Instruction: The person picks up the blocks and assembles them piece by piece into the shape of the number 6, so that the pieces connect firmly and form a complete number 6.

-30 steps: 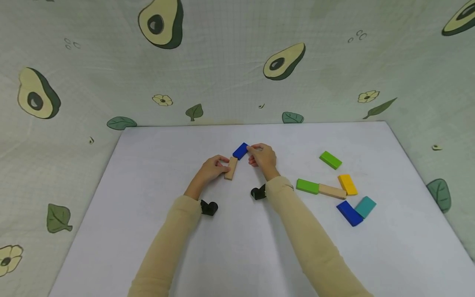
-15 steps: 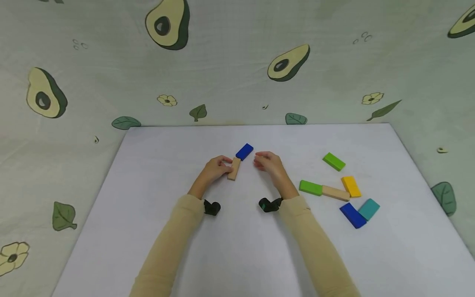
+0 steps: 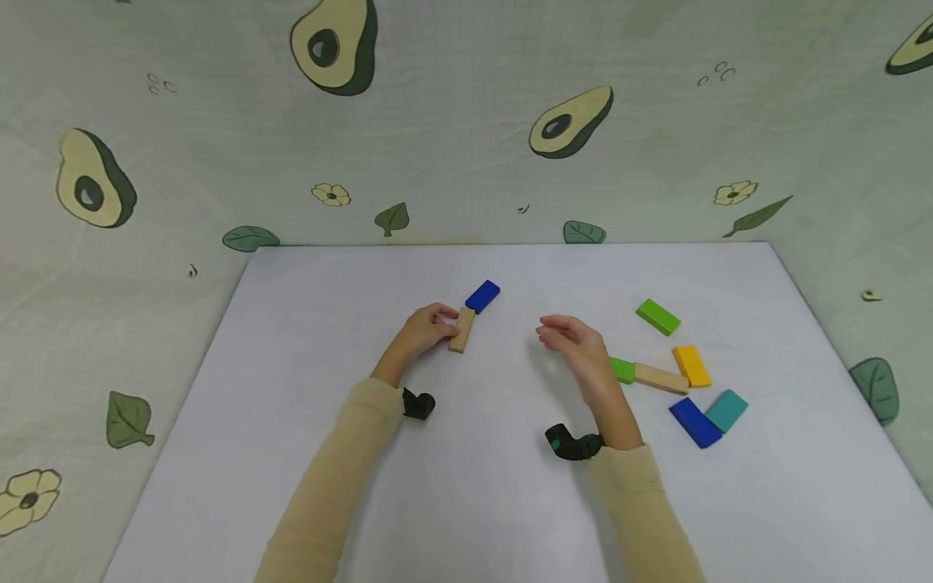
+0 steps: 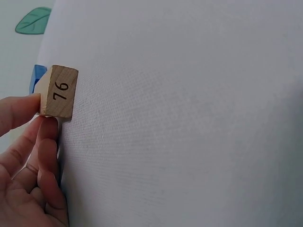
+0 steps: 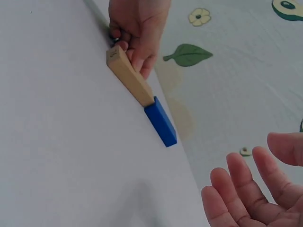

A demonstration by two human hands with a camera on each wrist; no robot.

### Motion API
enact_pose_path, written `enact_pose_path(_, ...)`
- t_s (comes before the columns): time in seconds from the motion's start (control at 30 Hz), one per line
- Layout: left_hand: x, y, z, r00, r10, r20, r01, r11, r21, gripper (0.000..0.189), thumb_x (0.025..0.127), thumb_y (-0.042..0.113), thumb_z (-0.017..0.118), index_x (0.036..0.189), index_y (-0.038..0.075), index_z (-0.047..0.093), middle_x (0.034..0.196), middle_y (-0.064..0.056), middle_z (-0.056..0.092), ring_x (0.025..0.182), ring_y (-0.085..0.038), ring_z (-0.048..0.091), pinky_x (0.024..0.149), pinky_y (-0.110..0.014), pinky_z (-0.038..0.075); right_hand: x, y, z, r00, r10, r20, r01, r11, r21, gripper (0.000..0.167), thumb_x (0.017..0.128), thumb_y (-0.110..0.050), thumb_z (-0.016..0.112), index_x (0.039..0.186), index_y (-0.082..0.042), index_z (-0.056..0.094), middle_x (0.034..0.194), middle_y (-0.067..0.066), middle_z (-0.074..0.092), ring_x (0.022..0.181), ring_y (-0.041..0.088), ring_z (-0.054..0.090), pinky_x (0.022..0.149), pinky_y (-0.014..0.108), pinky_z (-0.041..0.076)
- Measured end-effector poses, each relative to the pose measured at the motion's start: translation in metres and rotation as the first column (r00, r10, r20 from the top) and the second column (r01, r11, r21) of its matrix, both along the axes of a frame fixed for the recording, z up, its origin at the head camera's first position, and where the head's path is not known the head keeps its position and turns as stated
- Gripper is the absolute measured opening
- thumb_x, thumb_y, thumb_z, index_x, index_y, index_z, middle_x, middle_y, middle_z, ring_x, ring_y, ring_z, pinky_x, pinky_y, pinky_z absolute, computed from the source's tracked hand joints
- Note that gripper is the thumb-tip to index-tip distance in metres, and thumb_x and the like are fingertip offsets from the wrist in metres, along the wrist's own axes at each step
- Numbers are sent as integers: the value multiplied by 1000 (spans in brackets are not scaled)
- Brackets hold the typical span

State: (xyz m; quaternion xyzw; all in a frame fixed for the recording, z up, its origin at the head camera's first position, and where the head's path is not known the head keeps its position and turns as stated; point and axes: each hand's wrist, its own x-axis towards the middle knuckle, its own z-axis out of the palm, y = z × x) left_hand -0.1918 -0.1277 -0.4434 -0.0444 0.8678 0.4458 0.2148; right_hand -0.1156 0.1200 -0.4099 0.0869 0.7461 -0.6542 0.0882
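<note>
left grip: pinches wooden block, "76" only wrist-visible | right grip: released

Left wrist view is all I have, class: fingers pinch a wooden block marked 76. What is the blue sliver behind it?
Observer: A blue block, lying flat, its end touching the far end of the wooden block that the left hand pinches.
Operator: And the other hand?
Observer: The right hand holds nothing, fingers relaxed, apart from both blocks.
Operator: Any more blocks?
Observer: Six to its right: far green block, near green block, plain block, yellow block, second blue block, teal block.
</note>
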Motion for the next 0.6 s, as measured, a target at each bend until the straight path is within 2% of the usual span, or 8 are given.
enact_pose_path(0.1, 0, 1, 0, 1000, -2, 1, 2, 1000, -4, 34, 84, 22, 67, 116, 13, 60, 81, -2, 53, 76, -15, 49, 67, -25, 36, 9, 8, 4, 999, -33, -19, 34, 998, 45, 41, 91, -23, 60, 124, 1, 53, 108, 0, 64, 94, 1, 59, 90, 22, 46)
enact_pose_path(0.27, 0, -1, -1, 1000, -3, -5, 3, 1000, -4, 34, 84, 21, 66, 117, 13, 60, 81, -3, 53, 76, -16, 48, 68, -25, 36, 19, 19, 3, 991, -126, -51, 130, 989, 73, 41, 89, -23, 63, 123, -1, 55, 101, -10, 62, 93, -1, 56, 81, 11, 45)
enact_pose_path(0.4, -1, -1, -2, 1000, -7, 2, 7, 1000, 1, 33, 85, 21, 66, 117, 13, 60, 81, -2, 53, 75, -15, 48, 67, -24, 36, 26, 30, 0, 981, -176, -79, 185, 974, 132, 45, 87, -27, 64, 125, -4, 54, 108, -4, 60, 95, 1, 55, 78, 8, 45)
enact_pose_path(0.6, -1, -1, -2, 1000, -3, 14, 3, 1000, 4, 34, 85, 20, 66, 117, 13, 60, 82, -2, 53, 74, -14, 48, 66, -24, 36, 34, 44, -4, 970, -229, -87, 244, 932, 268, 47, 87, -34, 64, 125, -9, 56, 120, 8, 58, 99, 6, 53, 79, 7, 41)
